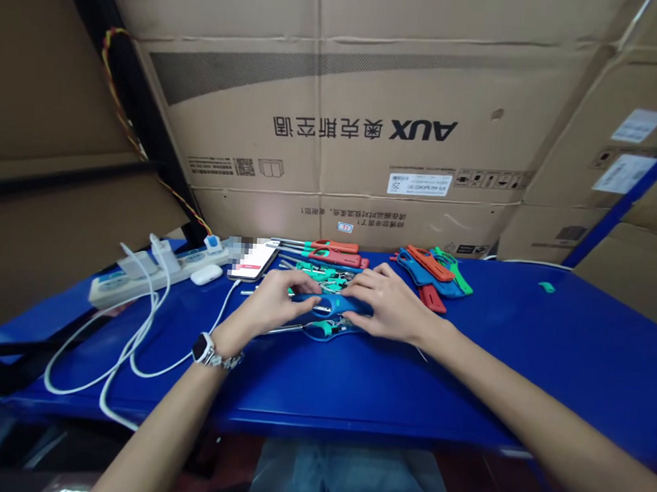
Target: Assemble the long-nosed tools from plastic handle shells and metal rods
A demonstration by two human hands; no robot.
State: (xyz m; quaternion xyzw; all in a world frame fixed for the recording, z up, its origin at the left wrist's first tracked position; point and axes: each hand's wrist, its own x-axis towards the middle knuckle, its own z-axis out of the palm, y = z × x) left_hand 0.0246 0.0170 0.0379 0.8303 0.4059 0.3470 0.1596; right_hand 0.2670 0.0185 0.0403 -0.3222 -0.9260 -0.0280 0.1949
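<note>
Both my hands meet over a blue plastic lighter body [333, 306] lying on the blue table [465, 373]. My left hand [272, 302], with a watch on its wrist, pinches the left end of the blue piece. My right hand [389, 302] presses its fingers on the right end. A second blue long-nosed lighter [323, 329] with a metal tube lies just below, nearer me. Behind my hands lie green lighters [327, 275] and red ones [333, 251].
A heap of blue, red and green handle shells [432, 275] sits at the right rear. A phone [253, 262], a white earbud case [206, 273] and a power strip [154, 272] with white cables lie at left. Cardboard boxes [369, 122] wall the back. A small green piece [547, 287] lies far right.
</note>
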